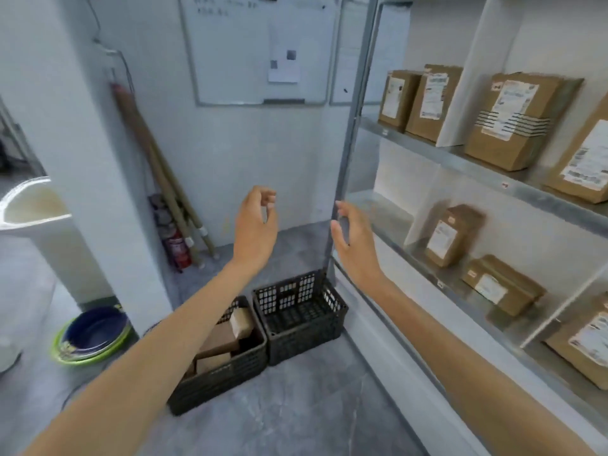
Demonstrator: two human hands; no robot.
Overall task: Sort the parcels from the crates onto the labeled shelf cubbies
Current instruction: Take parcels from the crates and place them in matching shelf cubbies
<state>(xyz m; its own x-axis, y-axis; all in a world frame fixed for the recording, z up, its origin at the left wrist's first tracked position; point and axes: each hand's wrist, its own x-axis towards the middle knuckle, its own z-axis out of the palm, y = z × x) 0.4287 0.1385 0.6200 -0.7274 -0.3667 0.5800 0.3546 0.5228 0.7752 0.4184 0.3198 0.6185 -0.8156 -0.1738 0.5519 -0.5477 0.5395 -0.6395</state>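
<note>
Two black plastic crates stand on the grey floor by the shelf's foot. The nearer crate (227,373) holds several brown parcels (218,340); the farther crate (301,334) looks empty. My left hand (255,227) and my right hand (353,240) are raised in front of me above the crates, both empty with fingers apart. The right hand is close to the shelf's metal corner post (348,133). The metal shelf (454,153) on the right carries brown labelled parcels: two in the upper left cubby (418,100), a taped one (516,120) further right, and smaller ones (452,235) on the lower level.
White dividers (460,93) split the shelf into cubbies. A whiteboard (260,51) hangs on the back wall. Long poles (158,172) and a red extinguisher (176,246) stand in the corner. Stacked bowls (93,337) lie on the floor at left, beside a white pillar (82,159).
</note>
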